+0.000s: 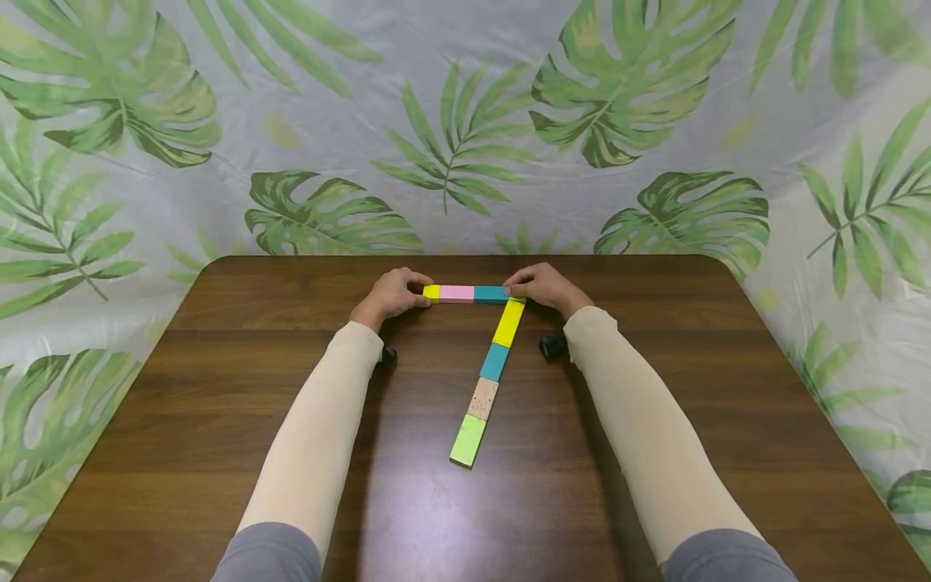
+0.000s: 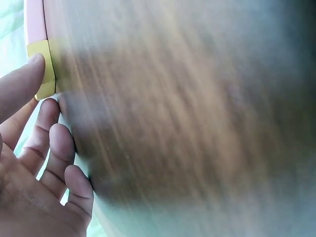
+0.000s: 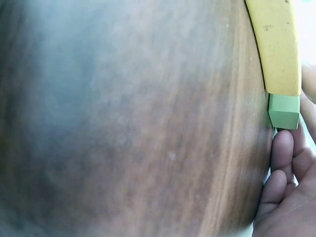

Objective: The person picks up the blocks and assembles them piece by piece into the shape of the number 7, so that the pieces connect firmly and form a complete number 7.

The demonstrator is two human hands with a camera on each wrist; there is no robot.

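Note:
Wooden blocks form a figure like a 7 on the table. Its top row has a short yellow block (image 1: 432,294), a pink block (image 1: 457,294), a teal block (image 1: 490,295) and, at the right corner, a green block (image 3: 285,109). From that corner a slanting line runs toward me: yellow (image 1: 509,322), teal, bare wood, light green. My left hand (image 1: 396,293) pinches the short yellow block, thumb on its near side. At the corner my right hand (image 1: 547,288) holds the green block, partly hiding it; its other fingers lie loosely curled beside it.
The brown wooden table (image 1: 233,404) reaches a back edge just beyond the top row. Behind hangs a leaf-patterned cloth (image 1: 465,145). Black wrist cameras (image 1: 554,346) sit under both forearms, the right one near the slanting line.

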